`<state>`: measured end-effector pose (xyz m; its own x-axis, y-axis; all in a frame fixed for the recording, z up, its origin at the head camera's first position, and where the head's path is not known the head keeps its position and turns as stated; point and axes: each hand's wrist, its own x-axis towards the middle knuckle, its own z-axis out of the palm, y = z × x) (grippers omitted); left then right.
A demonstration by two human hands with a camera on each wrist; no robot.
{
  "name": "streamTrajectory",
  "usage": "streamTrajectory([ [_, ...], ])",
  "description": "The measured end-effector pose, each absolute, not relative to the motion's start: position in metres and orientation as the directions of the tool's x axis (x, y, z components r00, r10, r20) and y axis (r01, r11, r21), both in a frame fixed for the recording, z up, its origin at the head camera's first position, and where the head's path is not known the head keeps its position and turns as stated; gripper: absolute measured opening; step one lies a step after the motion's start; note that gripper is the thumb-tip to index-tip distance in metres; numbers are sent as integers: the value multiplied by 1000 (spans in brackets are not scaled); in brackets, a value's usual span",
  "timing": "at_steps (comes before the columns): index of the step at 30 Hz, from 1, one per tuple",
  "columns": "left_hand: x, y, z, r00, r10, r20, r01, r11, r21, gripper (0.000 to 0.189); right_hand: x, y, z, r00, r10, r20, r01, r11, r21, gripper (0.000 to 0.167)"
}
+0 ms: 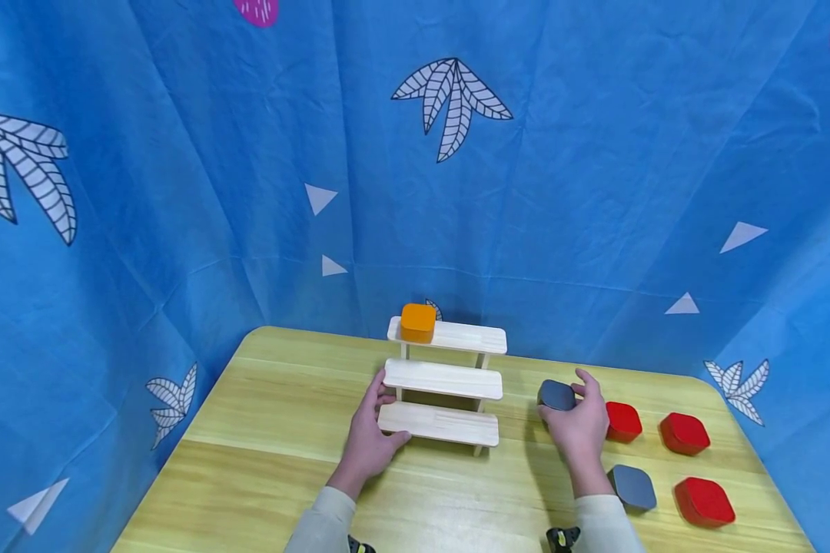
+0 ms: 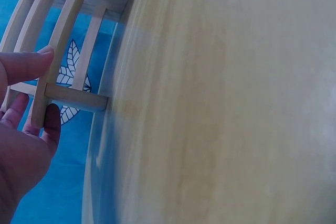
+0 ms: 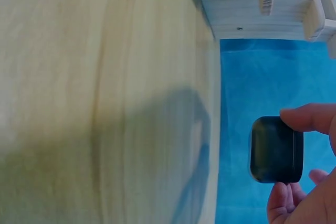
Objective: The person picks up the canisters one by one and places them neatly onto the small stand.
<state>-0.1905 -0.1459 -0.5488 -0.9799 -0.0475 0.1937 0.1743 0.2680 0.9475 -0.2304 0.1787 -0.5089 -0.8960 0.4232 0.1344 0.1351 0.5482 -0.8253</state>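
Note:
A three-tier wooden stand stands near the back of the table, with an orange rounded-square box on the left of its top tier. My left hand holds the left end of the lowest tier; in the left wrist view the thumb lies on one side of the board and fingers on the other. To the right of the stand, my right hand pinches a dark grey rounded-square box between thumb and fingers. That box appears raised off the table, apart from the stand.
On the table's right side lie a second grey box and three red boxes, one near the right hand, one farther right and one in front. A blue patterned curtain hangs behind the wooden table.

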Motion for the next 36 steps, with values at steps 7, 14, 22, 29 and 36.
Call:
streamTrajectory([
  [7,-190,-145,-549,-981,-48,187,166,283,945,114,-230,177,-503,-890,425,164,108,545,-832,91],
  [14,-189,-145,-548,-982,-46,182,163,275,947,113,-229,172,-489,-888,422,181,81,533,-842,91],
  [22,-189,-145,-548,-985,-51,166,145,279,949,113,-226,166,-474,-874,413,256,15,550,-835,91],
  [29,-190,-145,-551,-982,-54,183,161,282,946,114,-226,161,-463,-865,409,291,-29,539,-842,90],
  [36,-191,-145,-553,-979,-59,197,173,281,944,114,-225,156,-452,-862,392,321,-71,534,-843,88],
])
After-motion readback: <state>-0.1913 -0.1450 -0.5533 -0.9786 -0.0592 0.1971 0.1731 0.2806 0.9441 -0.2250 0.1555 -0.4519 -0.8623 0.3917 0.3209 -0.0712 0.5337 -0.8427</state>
